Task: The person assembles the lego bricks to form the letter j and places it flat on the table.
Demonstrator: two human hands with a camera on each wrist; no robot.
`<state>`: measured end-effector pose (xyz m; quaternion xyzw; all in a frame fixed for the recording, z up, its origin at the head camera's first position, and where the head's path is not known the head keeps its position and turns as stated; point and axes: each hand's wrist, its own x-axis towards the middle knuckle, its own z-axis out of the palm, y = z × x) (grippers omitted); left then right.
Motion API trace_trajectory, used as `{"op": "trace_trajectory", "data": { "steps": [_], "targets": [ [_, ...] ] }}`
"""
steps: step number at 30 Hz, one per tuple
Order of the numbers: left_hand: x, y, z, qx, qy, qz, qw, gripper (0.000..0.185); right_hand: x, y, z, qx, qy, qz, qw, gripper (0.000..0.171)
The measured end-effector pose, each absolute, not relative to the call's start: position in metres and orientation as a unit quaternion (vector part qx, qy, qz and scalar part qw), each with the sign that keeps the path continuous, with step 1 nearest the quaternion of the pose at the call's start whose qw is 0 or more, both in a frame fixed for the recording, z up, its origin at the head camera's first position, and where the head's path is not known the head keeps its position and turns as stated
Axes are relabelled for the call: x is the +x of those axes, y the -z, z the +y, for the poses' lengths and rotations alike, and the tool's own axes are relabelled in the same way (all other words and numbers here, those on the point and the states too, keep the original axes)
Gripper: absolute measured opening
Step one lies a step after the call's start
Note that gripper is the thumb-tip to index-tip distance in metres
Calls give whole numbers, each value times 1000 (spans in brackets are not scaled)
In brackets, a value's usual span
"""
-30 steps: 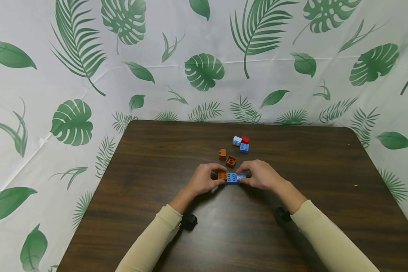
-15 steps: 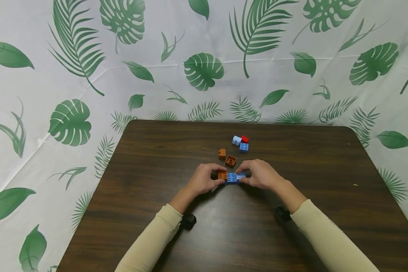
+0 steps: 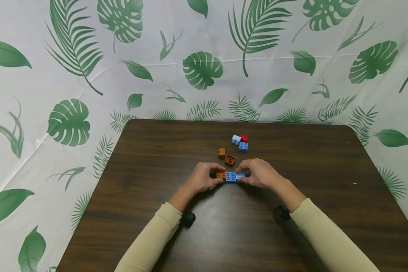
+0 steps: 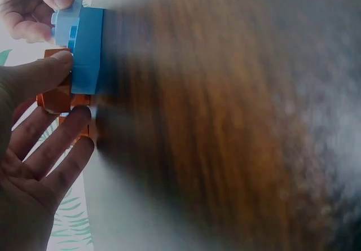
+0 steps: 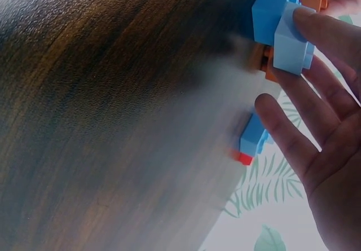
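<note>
A long blue toy brick (image 3: 230,176) lies on the table between both hands. My left hand (image 3: 201,177) pinches an orange brick (image 4: 55,97) between thumb and fingers at the blue brick's left end. At the other end, a light blue brick (image 5: 291,43) sits on top, and my right hand (image 3: 261,174) pinches it, thumb on the near side. The middle studs of the blue brick show between the two smaller bricks. Just behind them on the table are an upturned orange brick (image 3: 229,160) and another orange brick (image 3: 221,153) on its side.
Farther back is a cluster of a pale blue brick (image 3: 236,139), a red brick (image 3: 244,138) and a blue brick (image 3: 243,146). The dark wooden table (image 3: 224,230) ends at a leaf-printed cloth (image 3: 163,87) behind. A black wrist camera (image 3: 188,219) sits by the left sleeve.
The whole head view shifts slightly. Both hands keep their grip on the bricks, and no brick visibly moves on the table.
</note>
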<state>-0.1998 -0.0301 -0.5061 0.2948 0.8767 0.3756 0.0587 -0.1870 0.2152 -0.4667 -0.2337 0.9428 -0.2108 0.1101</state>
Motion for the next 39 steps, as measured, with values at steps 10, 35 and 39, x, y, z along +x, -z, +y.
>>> {"op": "trace_trajectory", "data": {
  "steps": [10, 35, 39],
  "targets": [
    [-198, 503, -29, 303, -335, 891, 49, 33, -185, 467, 215, -235, 213, 942, 108, 25],
    [-194, 506, -19, 304, -320, 897, 11, 29, -190, 464, 219, -238, 227, 935, 133, 25],
    [-194, 507, -19, 304, -320, 897, 12, 29, -200, 463, 225, -222, 259, 930, 135, 26]
  ]
}}
